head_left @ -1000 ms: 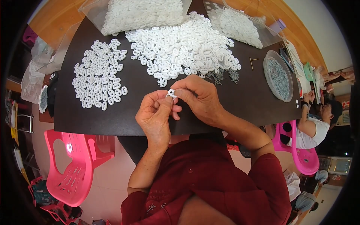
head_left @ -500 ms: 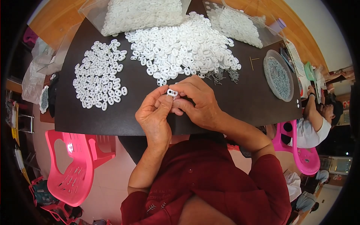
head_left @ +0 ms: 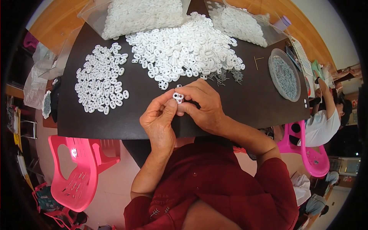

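Over the near part of the dark table, my left hand and my right hand meet, fingertips closed around small white plastic two-hole pieces. Two of them seem to overlap crosswise; how they join is hidden by the fingers. Just beyond my hands spreads a large heap of loose white two-hole pieces. Small grey screws lie at the heap's near right edge. Off to the left is a separate, flatter group of white two-hole pieces.
Clear bags of white pieces stand at the back. A round tub of grey screws sits on the right, near a thin brass-coloured T-shaped rod. Pink chairs flank the table. At the right a co-worker in a white shirt sits.
The white pieces between my fingertips have turned, and more of their holes now show. My hands stay in nearly the same place. The co-worker's arm at the right has shifted.
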The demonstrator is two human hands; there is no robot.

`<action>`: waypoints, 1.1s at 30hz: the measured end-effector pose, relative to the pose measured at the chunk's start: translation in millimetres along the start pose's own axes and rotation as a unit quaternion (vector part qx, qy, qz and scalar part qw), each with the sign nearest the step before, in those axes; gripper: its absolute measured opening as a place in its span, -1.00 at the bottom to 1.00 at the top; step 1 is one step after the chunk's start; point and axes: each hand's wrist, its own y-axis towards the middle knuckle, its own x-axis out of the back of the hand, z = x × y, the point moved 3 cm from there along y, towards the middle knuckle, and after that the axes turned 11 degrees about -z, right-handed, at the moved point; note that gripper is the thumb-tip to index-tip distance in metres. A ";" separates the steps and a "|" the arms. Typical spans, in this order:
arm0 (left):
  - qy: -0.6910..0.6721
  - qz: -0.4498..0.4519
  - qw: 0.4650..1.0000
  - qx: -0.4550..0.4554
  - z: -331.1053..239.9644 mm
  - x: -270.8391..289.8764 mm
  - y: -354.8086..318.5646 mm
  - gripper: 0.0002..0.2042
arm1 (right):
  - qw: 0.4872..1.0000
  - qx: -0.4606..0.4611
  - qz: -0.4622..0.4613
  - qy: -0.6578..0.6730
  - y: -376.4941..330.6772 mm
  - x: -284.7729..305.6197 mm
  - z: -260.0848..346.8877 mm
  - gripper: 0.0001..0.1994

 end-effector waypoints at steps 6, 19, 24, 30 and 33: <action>0.018 0.010 1.000 -0.023 -1.4 -4.2 -1.6 -0.81 | 0.999 -0.041 -0.005 0.000 -1.4 6.4 2.9 -0.66; 0.059 0.011 0.990 -0.131 3.8 -15.5 -14.6 -0.80 | 0.996 -0.063 -0.032 0.053 -9.0 21.3 7.3 -0.67; 0.043 0.002 0.988 -0.149 3.3 -21.8 -18.9 -0.80 | 0.993 -0.054 -0.072 0.076 -11.2 26.7 12.6 -0.66; 0.033 -0.002 0.990 -0.138 5.2 -29.0 -24.6 -0.80 | 0.993 -0.026 -0.096 0.068 -12.5 32.0 11.2 -0.66; 0.025 0.003 0.991 -0.134 5.9 -30.7 -24.0 -0.81 | 0.992 -0.014 -0.105 0.063 -11.6 32.1 10.2 -0.68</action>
